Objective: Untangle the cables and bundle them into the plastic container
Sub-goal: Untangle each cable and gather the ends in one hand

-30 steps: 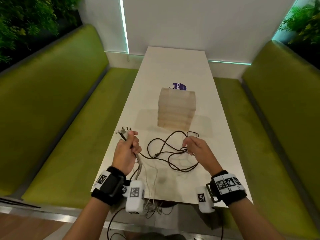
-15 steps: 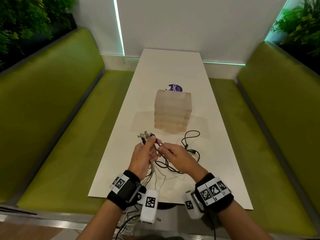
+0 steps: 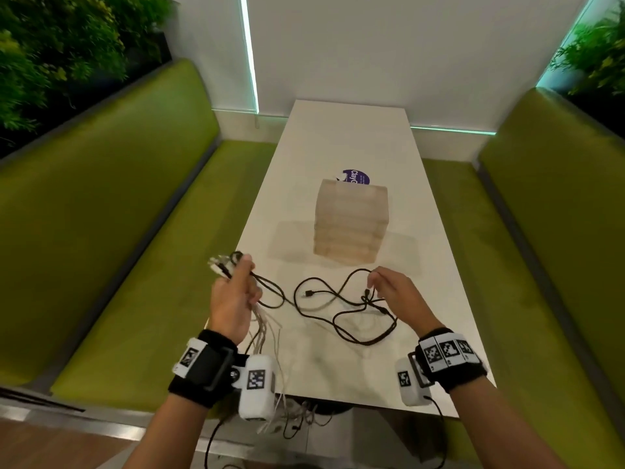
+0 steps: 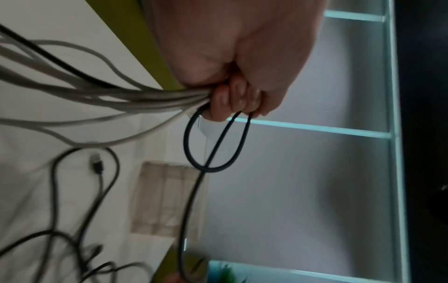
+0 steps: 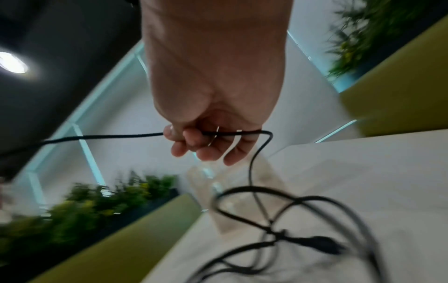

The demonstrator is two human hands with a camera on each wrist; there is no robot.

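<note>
Left hand at eight o'clock, fisted round white cables and a black loop. Right hand at four, pinching black cable sprawled between on table. Plastic container upright at twelve.

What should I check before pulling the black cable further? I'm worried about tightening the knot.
1. Left hand grips the white cables firmly: ok, fingers curled round the bundle.
2. Right hand has the black cable: ok, pinched in the fingers.
3. Black cable free of knots: not ok, loops cross on the table near the right hand.
4. Black loop also held by the left hand: ok, seen in the left wrist view.
5. Plastic container within reach and open: cannot tell.
6. White cables clear of the table edge: not ok, they hang over it.
</note>
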